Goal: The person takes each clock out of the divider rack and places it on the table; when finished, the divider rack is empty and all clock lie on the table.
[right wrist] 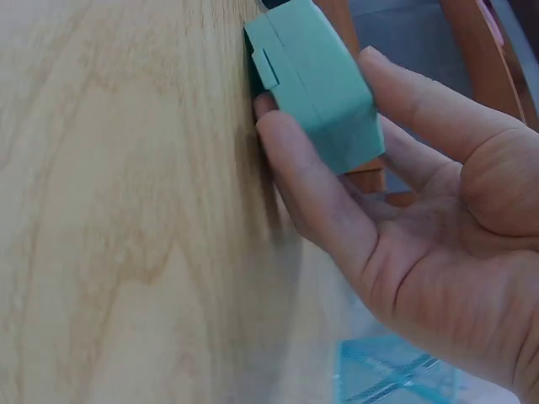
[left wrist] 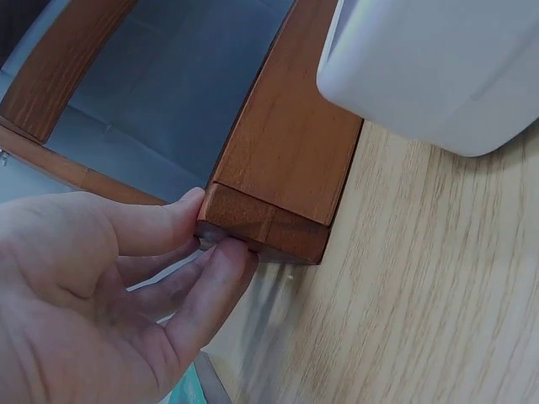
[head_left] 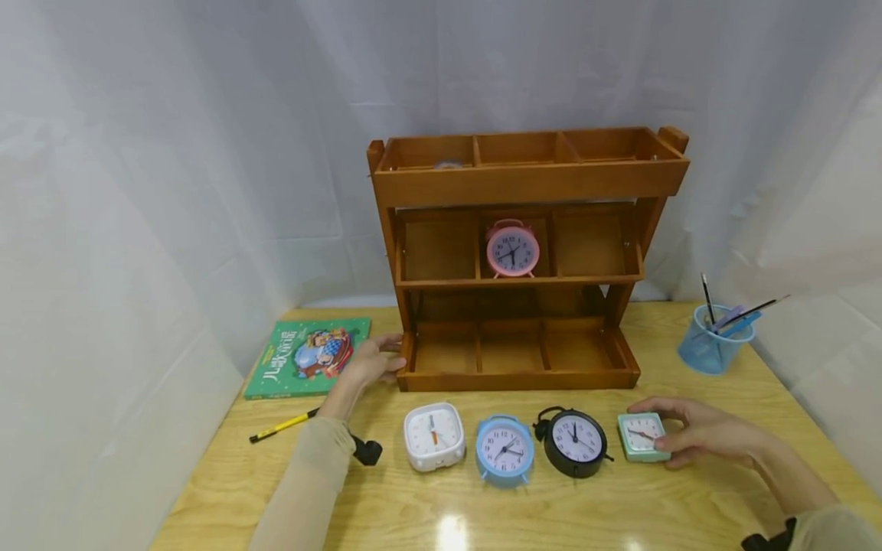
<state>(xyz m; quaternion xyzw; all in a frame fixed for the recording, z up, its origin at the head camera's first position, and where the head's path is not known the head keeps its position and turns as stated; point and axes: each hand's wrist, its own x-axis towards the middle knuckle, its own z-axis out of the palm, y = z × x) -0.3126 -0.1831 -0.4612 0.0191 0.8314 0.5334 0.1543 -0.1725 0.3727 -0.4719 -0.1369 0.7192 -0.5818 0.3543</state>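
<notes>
Brown wood makes up the three-tiered rack (head_left: pixel 530 184) in the head view, which stands toward the back of the table (head_left: pixel 586 513). At the rack's lower left front corner, the left hand (head_left: pixel 372 361) has its fingers on the end of the bottom tray. Just in front of the rack's right front corner, the right hand (head_left: pixel 710 430) holds a small mint-green clock (head_left: pixel 637 439), its face toward the person. From there leftward, also in front of the rack, come a black clock (head_left: pixel 575 442), a light-blue clock (head_left: pixel 505 451) and a white clock (head_left: pixel 434 436). A pink clock (head_left: pixel 513 251) stands in the middle compartment of the rack's second tier; a pale rounded thing, mostly hidden, sits in the top tier's left one. A green book (head_left: pixel 310 358) lies left of the rack, with a yellow pen (head_left: pixel 284 426) nearer the person; a blue pen cup (head_left: pixel 710 346) stands to the rack's right. In the left wrist view, thumb and fingertips pinch the rack's corner, nearly closed around it, beside the white clock's body. In the right wrist view, the fingers are spread just clock-wide and grip the mint-green body from opposite sides; whether it touches the table cannot be told.
</notes>
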